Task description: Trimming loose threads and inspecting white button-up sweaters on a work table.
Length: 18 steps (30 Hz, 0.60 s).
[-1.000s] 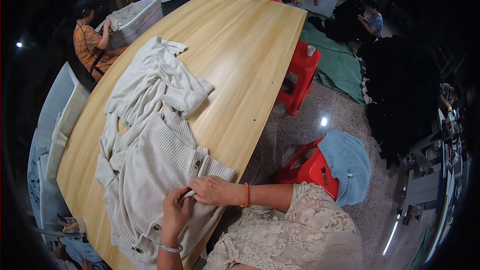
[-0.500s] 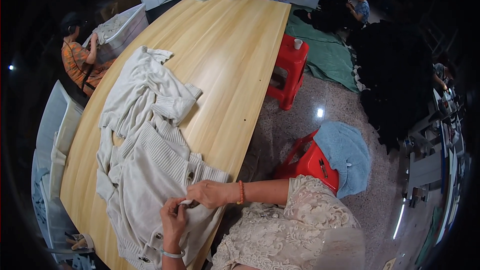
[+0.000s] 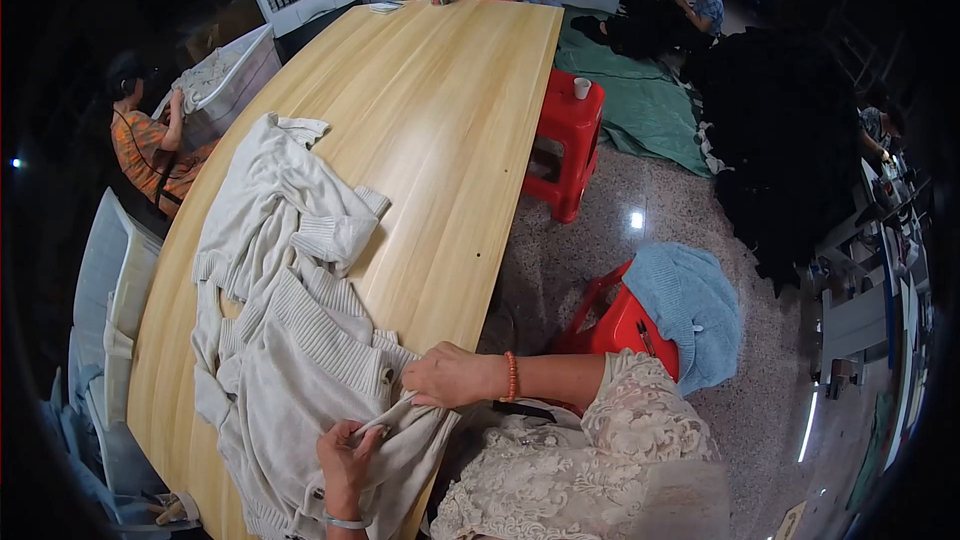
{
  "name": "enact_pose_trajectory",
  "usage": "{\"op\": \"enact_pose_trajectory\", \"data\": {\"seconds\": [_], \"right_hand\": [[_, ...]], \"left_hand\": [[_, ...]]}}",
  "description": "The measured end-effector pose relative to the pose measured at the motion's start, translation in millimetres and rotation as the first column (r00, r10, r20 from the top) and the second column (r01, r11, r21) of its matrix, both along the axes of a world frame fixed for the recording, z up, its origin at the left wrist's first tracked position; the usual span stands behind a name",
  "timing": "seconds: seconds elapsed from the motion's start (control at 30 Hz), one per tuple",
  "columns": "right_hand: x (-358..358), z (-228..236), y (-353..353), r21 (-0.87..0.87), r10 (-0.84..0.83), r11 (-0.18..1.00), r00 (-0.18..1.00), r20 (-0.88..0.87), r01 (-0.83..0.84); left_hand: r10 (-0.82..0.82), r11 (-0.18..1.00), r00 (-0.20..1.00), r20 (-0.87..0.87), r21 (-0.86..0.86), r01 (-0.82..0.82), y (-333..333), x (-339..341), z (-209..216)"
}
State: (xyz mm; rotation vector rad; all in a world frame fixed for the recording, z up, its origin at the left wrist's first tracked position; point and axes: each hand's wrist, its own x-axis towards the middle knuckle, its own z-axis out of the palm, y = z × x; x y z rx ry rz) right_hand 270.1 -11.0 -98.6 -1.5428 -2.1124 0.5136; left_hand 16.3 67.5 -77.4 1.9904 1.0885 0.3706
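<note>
A cream ribbed knit garment (image 3: 300, 370) lies spread over the near-left part of the long wooden desk (image 3: 450, 110), its lower edge hanging toward the person at the desk's near rim. A second pale knit piece (image 3: 290, 210) lies bunched just beyond it, touching it, with a ribbed cuff folded over near the desk's middle.

The right hand (image 3: 450, 377) rests on the near edge of the garment, fingers curled and pinching a fold of the knit; a beaded orange bracelet (image 3: 511, 377) sits on that wrist. The left hand (image 3: 345, 450) lies lower and just to the left, on the fabric that drapes off the rim, fingers clenched on a thin pale strip of the same garment that runs between the 2 hands. A light band (image 3: 343, 521) circles the left wrist. The garment thus lies under and between both hands, most of it stretching away to the left and up the desk.

Right of the person, a red plastic stool (image 3: 625, 325) carries a blue knit piece (image 3: 690, 305). A 2nd red stool (image 3: 570, 140) stands farther along the desk's right side with a small white cup (image 3: 581, 88) on it. A green sheet (image 3: 640, 100) covers the floor beyond. At the far left a seated person (image 3: 150, 145) in orange leans over a white bin (image 3: 235, 75).
</note>
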Motion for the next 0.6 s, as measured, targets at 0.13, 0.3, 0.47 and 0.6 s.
{"op": "enact_pose_trajectory", "data": {"seconds": [0.13,0.3,0.47,0.6], "right_hand": [[6.1,-3.3,-2.7,0.006,0.009,1.0,1.0,0.005,-0.009],[14.6,5.9,-4.3,0.174,0.052,0.983,0.996,0.073,-0.064],[27.1,-2.9,-9.7,0.075,0.028,0.997,0.999,0.045,-0.031],[19.9,3.1,-5.9,0.132,0.007,0.991,1.0,-0.024,-0.004]], "left_hand": [[-0.16,0.772,0.982,-0.098,0.608,0.186,1.1,24.7,7.7],[-0.138,0.947,0.986,0.099,0.304,0.102,10.7,85.3,-2.0],[-0.235,0.9,0.972,0.003,0.379,0.216,15.0,95.7,-8.2],[-0.237,0.932,0.964,0.117,0.306,0.192,11.2,94.2,-16.0]]}}
